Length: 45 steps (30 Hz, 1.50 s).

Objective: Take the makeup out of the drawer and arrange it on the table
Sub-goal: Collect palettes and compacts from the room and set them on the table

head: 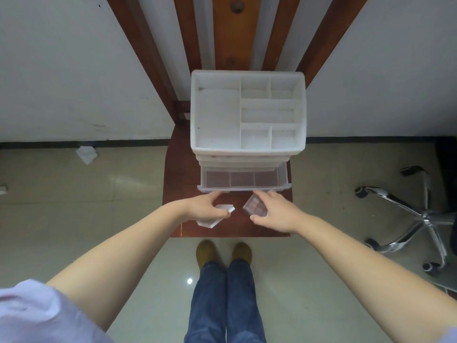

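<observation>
A person's left hand (206, 206) grips a white case (215, 217); the right hand (274, 214) pinches a clear eyeshadow palette (255, 207). Both hover over the wooden seat (178, 184), before the open drawer (243, 180).

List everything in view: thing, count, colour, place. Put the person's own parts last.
organizer: one, white, on the wooden surface, top compartments bare
drawer: one, clear, pulled open at the organizer's base
white case: one, white, in the left hand
eyeshadow palette: one, clear with pinkish pans, in the right hand
wooden surface: one, reddish brown, under the organizer
office chair base: one, chrome, floor at right
crumpled paper: one, white, floor at left
left hand: grips the white case
right hand: holds the eyeshadow palette
</observation>
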Motion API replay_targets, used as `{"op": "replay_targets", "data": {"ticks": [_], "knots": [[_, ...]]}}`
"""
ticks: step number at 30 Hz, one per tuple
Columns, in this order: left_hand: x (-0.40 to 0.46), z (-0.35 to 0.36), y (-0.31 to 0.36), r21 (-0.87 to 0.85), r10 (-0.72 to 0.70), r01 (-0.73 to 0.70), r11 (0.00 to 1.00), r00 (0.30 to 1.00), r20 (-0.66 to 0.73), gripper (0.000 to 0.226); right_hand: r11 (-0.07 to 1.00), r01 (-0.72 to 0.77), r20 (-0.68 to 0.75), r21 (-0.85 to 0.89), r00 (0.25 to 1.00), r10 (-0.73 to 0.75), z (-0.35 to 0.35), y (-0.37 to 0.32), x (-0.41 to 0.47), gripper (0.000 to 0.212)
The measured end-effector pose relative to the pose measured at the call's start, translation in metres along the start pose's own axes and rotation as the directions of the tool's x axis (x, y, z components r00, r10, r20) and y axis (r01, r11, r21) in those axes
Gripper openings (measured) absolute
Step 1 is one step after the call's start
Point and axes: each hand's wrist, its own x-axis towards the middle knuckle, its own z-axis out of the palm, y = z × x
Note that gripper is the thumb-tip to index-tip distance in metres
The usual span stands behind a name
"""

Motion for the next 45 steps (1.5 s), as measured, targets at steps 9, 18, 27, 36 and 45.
{"op": "replay_targets", "data": {"ticks": [9,18,27,36,45], "knots": [[0.010,-0.038,0.024,0.064,0.105,-0.091,0.994,0.954,-0.279,0.080,0.992,-0.036,-0.056,-0.121,0.998,0.030,-0.054,-0.011,0.030,0.085],[-0.116,0.014,0.002,0.110,0.157,-0.112,0.988,0.745,-0.649,0.072,0.928,0.253,-0.052,-0.272,0.960,-0.277,-0.052,-0.099,-0.041,0.065],[-0.258,0.143,-0.074,-0.390,-0.328,-0.060,0.919,0.432,-0.840,0.066,0.507,0.646,0.260,-0.571,0.728,-0.635,-0.002,-0.221,-0.094,0.055],[-0.373,0.390,-0.127,-0.784,-0.787,-0.151,0.603,0.052,-0.615,0.053,-0.199,0.809,0.669,-0.554,0.290,-0.684,0.157,-0.342,-0.215,0.048],[-0.441,0.731,-0.117,-0.943,-0.975,-0.277,0.186,-0.168,-0.143,0.048,-0.550,0.821,0.902,-0.152,-0.111,-0.417,0.415,-0.321,-0.450,0.052]]}}
